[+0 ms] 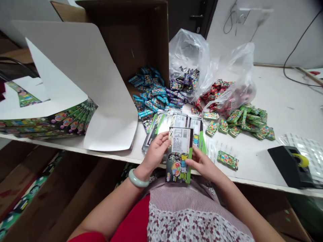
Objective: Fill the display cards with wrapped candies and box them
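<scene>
Holding a packet (179, 154) upright with both hands, just off the near edge of the table (285, 101) and above the lap; the left hand (156, 151) has its fingers curled round the packet's upper left edge, with the thumb pressed near the barcode label; the right hand (202, 163) is closed on the right edge lower down, thumb on the front and the other fingers tucked behind; there's a pale bangle (137, 179) on the left wrist; right behind the packet a stack (174, 122) of flat packets lies on the table; further back there's a blue sweets pile (151, 94) spilling from the cardboard box (136, 37), purple sweets (185, 82) and red sweets (217, 90) in clear bags, and green sweets (248, 121) loose to the right; one green sweet (227, 159) sits alone near the right hand; a black tape dispenser (290, 164) is at the far right, well apart; a white card flap (83, 67) lies over printed boxes (50, 122) on the left
</scene>
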Motion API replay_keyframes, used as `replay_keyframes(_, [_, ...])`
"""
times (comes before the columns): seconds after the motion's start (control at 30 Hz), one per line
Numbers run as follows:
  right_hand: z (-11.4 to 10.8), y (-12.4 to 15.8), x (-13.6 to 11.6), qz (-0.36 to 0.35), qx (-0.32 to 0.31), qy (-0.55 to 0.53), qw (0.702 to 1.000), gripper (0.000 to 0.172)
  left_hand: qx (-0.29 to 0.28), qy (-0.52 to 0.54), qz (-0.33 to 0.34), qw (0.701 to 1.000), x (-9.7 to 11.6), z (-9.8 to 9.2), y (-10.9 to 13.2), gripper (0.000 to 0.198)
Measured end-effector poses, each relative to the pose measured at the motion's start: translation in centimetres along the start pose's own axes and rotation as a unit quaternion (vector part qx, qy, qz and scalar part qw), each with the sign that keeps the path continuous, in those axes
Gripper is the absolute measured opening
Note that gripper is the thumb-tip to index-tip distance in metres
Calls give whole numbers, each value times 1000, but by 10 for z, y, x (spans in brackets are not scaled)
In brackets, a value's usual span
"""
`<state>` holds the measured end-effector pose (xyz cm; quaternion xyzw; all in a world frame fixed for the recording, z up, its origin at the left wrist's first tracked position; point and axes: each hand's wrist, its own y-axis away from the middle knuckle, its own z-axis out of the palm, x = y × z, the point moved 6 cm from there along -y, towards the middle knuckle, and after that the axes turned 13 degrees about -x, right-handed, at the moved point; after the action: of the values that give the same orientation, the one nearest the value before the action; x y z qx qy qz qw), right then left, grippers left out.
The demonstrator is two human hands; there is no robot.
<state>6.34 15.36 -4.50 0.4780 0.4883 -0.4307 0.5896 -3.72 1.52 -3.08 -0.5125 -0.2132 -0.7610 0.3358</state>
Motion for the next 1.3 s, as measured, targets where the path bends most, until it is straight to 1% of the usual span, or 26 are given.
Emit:
replay_keyframes(0.07, [-18,3,-14,-37,89,41,994,64,-30,-37,-7,999,0,4,2,40])
replay_keyframes(0.1, [-25,4,-22,-54,130,63,988,68,-46,-51,-10,998,1,5,4,44])
replay_keyframes(0.13, [-30,5,-29,-67,159,78,982,70,-61,-58,-11,996,3,7,6,50])
replay_keyframes(0.17, [-33,5,-35,-76,174,87,978,69,-78,-58,-12,995,5,8,7,56])
replay_keyframes(0.2, [-33,3,-40,-83,176,88,977,66,-95,-56,-12,994,8,8,8,62])
replay_keyframes(0.27, [-29,1,-45,-93,152,80,981,58,-128,-54,-7,990,15,9,11,67])
replay_keyframes(0.37, [-23,0,-47,-85,100,83,988,40,-160,-73,-20,984,20,11,14,58])
replay_keyframes(0.43, [-26,1,-48,-59,90,98,989,25,-147,-115,-24,982,23,11,15,48])
replay_keyframes(0.5, [-31,1,-53,-40,85,116,989,18,-91,-177,12,980,34,10,14,29])
replay_keyframes(0.53, [-33,0,-58,-38,77,125,988,18,-60,-204,36,976,41,9,13,19])
replay_keyframes(0.57, [-34,-2,-63,-40,66,131,988,20,-40,-222,53,973,47,10,11,13])
replay_keyframes(0.6, [-33,-4,-68,-43,53,135,989,21,-33,-228,58,971,52,12,8,12])
replay_keyframes(0.67, [-33,-7,-77,-50,45,128,989,19,-49,-223,42,973,56,16,2,16])
replay_keyframes(0.7, [-33,-8,-80,-54,53,118,990,17,-58,-216,30,974,56,17,-1,16])
replay_keyframes(0.73, [-33,-8,-81,-58,64,106,991,17,-59,-202,22,977,56,17,-2,15])
replay_keyframes(0.8, [-32,-9,-81,-62,72,91,991,28,-49,-161,13,986,55,15,-3,14])
replay_keyframes(0.83, [-31,-9,-80,-63,70,95,991,29,-45,-143,9,989,54,13,-3,19])
replay_keyframes(0.87, [-30,-9,-80,-67,66,112,989,24,-44,-133,9,990,53,12,-2,23])
replay_keyframes(0.9, [-29,-8,-82,-75,64,142,985,16,-46,-137,14,989,54,12,-1,22])
replay_keyframes(0.93, [-27,-6,-84,-86,62,178,978,11,-49,-152,24,987,56,13,0,17])
replay_keyframes(1.0, [-24,-4,-90,-108,50,248,961,8,-63,-176,52,981,61,16,2,7])
replay_keyframes(1.07, [-20,-4,-95,-111,30,284,952,9,-72,-178,67,979,65,19,2,7])
replay_keyframes(1.13, [-19,-7,-98,-95,28,274,957,13,-63,-171,58,982,66,21,0,7])
replay_keyframes(1.23, [-21,-17,-101,-54,35,209,976,17,-30,-168,40,985,66,21,-6,7])
replay_keyframes(1.3, [-21,-23,-102,-37,29,182,982,18,-27,-172,31,984,67,21,-9,9])
